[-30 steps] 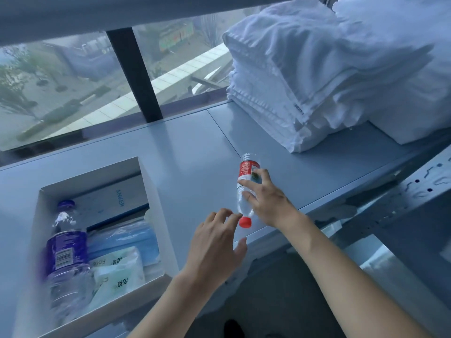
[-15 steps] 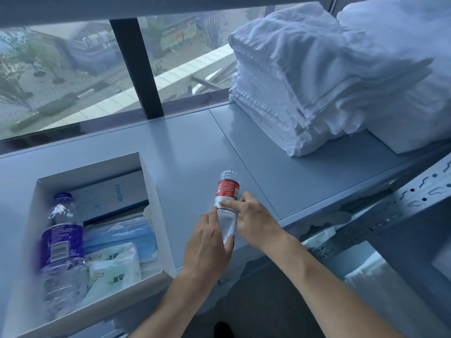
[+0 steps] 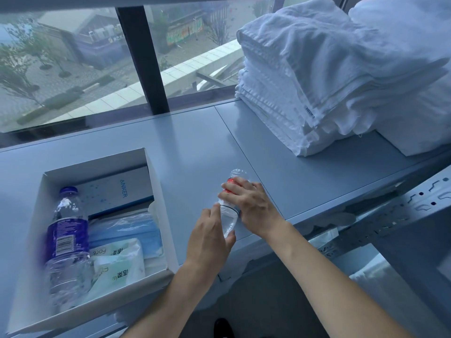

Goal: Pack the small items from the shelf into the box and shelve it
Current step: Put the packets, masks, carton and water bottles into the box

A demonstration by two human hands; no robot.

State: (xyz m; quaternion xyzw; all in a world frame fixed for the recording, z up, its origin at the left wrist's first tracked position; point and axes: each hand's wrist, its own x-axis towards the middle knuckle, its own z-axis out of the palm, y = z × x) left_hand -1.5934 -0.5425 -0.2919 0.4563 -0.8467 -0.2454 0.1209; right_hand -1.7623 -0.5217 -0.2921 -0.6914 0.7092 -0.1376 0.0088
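So both hands are wrapped on the red-label bottle (image 3: 230,203) near the shelf (image 3: 195,142) edge: right hand (image 3: 251,206) round its middle, left hand (image 3: 210,235) at the cap end, I'd guess handing off toward the box (image 3: 156,191) on the left.

Both hands, left hand (image 3: 210,236) and right hand (image 3: 251,203), grip a red-labelled bottle (image 3: 230,203) above the shelf (image 3: 195,152), beside the open box (image 3: 156,191).
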